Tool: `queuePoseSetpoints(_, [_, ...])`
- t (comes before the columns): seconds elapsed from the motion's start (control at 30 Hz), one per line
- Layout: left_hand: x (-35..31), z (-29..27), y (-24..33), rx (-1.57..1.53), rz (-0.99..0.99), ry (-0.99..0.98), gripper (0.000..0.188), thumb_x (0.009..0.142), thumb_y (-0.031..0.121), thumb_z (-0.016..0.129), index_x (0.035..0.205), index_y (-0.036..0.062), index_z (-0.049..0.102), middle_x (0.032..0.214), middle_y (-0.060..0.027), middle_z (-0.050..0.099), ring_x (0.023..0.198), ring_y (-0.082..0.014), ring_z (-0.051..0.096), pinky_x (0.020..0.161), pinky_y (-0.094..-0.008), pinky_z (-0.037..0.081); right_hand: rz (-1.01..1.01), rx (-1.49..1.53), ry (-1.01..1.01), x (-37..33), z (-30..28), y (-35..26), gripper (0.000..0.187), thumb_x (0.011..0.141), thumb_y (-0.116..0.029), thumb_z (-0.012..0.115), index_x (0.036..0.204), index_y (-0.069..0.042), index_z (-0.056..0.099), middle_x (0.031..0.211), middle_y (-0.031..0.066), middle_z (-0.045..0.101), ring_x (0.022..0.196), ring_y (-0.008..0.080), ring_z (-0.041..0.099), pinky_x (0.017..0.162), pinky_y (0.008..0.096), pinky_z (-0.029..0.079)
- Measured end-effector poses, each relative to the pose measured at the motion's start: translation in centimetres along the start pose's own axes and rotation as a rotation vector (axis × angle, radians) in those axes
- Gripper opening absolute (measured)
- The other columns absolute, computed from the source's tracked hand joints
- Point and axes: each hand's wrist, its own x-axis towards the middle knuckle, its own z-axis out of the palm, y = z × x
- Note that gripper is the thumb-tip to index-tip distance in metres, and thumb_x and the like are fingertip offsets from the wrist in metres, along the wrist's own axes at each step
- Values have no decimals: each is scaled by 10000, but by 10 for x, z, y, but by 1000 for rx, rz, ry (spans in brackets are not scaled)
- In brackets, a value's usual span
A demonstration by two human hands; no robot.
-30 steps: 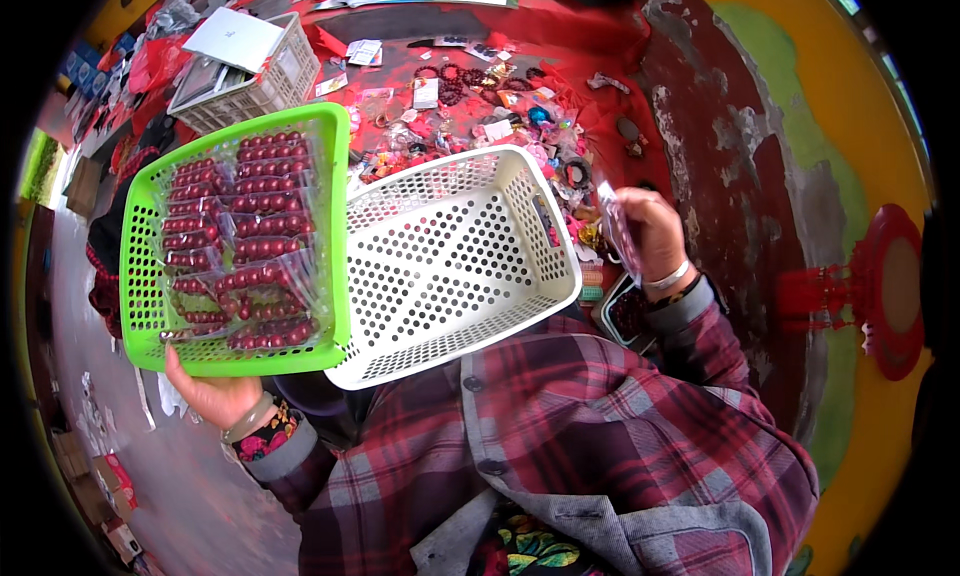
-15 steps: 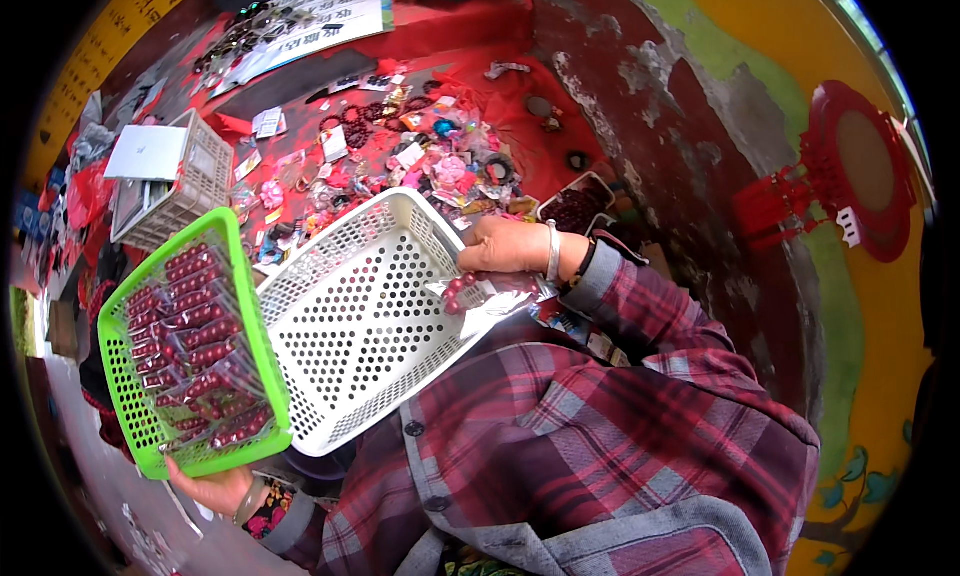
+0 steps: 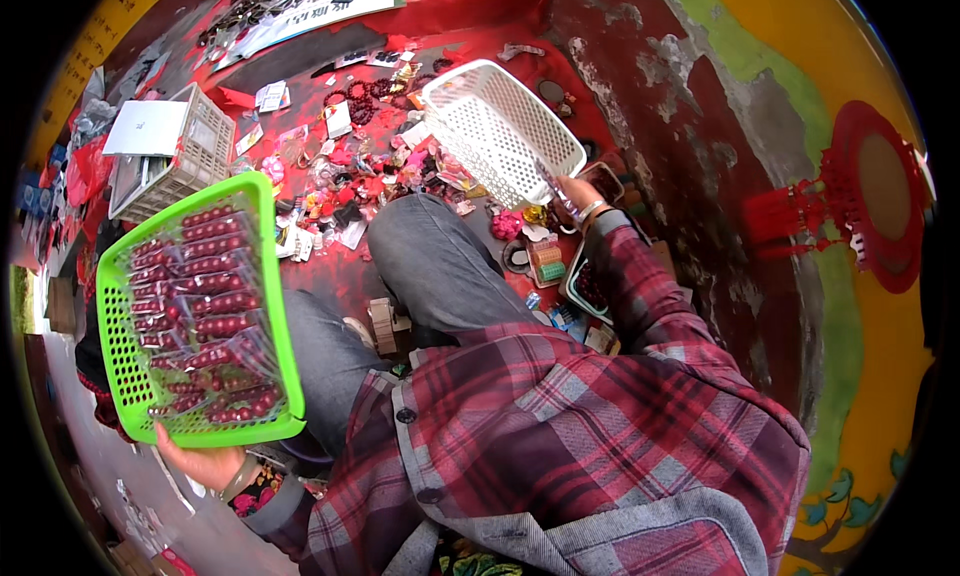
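Observation:
My left hand (image 3: pixel 205 463) grips the near edge of a green plastic basket (image 3: pixel 270 306), held out to my left and filled with clear packets of dark red bead bracelets (image 3: pixel 200 316). My right hand (image 3: pixel 580 194) holds an empty white perforated basket (image 3: pixel 500 131) by its near corner, tilted over a red cloth strewn with small trinkets (image 3: pixel 350 176). Both arms wear a red plaid shirt. My knee in grey trousers (image 3: pixel 430 266) lies between the two baskets.
A second white basket (image 3: pixel 190 161) with a white box on it stands at the far left. Small trays of beads (image 3: pixel 580 286) sit beside my right forearm. A red ornament (image 3: pixel 880 206) hangs on the painted wall to the right. Printed sheets lie at the top.
My right hand has swung the white basket from over my lap out to the far right above the cloth. The green basket has stayed in my left hand, shifting a little.

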Motion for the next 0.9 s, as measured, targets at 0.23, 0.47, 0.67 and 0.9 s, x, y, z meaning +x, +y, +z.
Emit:
queuePoseSetpoints(0.23, [-1,18,-54,-42,-216,-106,505,887,345,505,1290,43,461,1254,-105,521,1108,-262,514,942,-440,406,119,96,57,144,-3,91,258,831,-305,569,905,-59,551,726,81,549,548,187,512,438,319,407])
queuePoseSetpoints(0.47, [-15,17,-105,-276,-354,-173,462,872,278,539,1273,61,464,1189,-83,561,1076,-247,537,920,-434,423,-41,359,-249,62,33,-19,335,896,-388,588,940,-56,610,714,38,598,412,73,399,335,202,282])
queuePoseSetpoints(0.67, [-45,24,-124,-309,-447,-193,491,871,339,540,1280,78,462,1207,-53,540,1100,-234,504,948,-423,397,-453,207,-719,-91,107,-142,420,958,-443,462,862,-48,567,541,-16,477,401,81,396,383,207,302])
queuePoseSetpoints(0.9, [-51,21,-115,-318,-455,-249,488,895,359,495,1299,88,445,1249,-59,527,1131,-246,503,965,-433,390,-304,-373,-1042,-256,179,-133,384,980,-344,457,940,-11,646,630,9,567,530,49,537,434,178,407])
